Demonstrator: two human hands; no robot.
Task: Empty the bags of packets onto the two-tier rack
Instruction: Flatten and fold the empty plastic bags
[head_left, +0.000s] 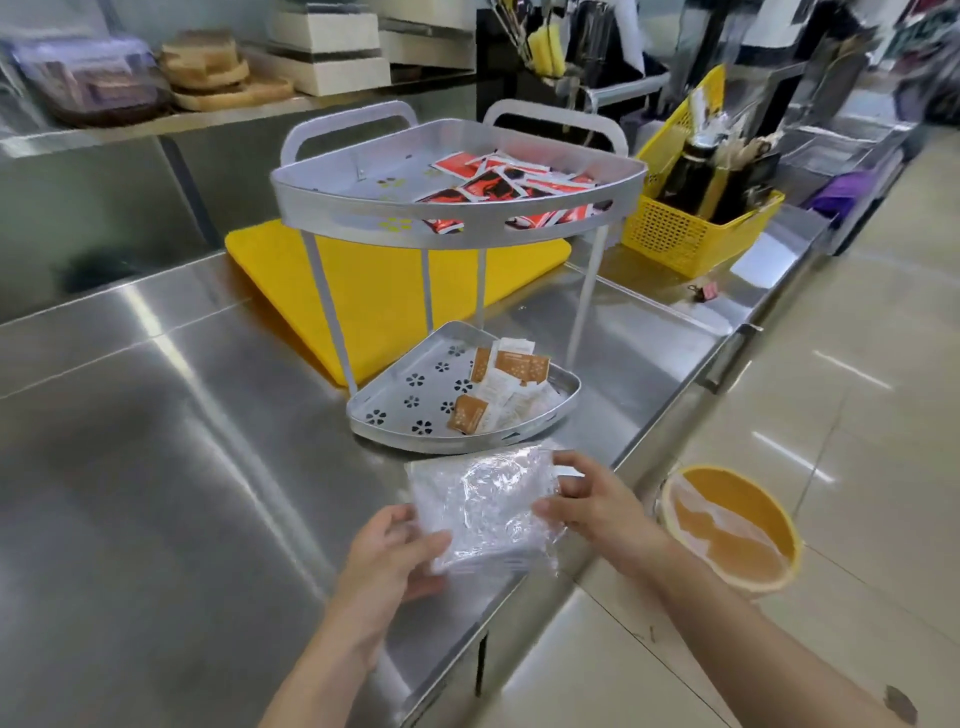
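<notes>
From your head camera: your left hand (392, 553) grips the near left corner of a clear plastic bag (483, 506), and your right hand (587, 499) pinches its right side. You hold the bag at the counter's (156, 467) front edge, just before the two-tier rack (452, 218). Red packets (498, 179) fill the top tier's right half; brown and white packets (498, 389) sit in the bottom tier's right side.

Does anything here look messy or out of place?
Mostly tidy. The yellow cutting board lies askew under the rack, and a small binder clip sits loose on the counter. Both hands hold a crumpled clear bag.
</notes>
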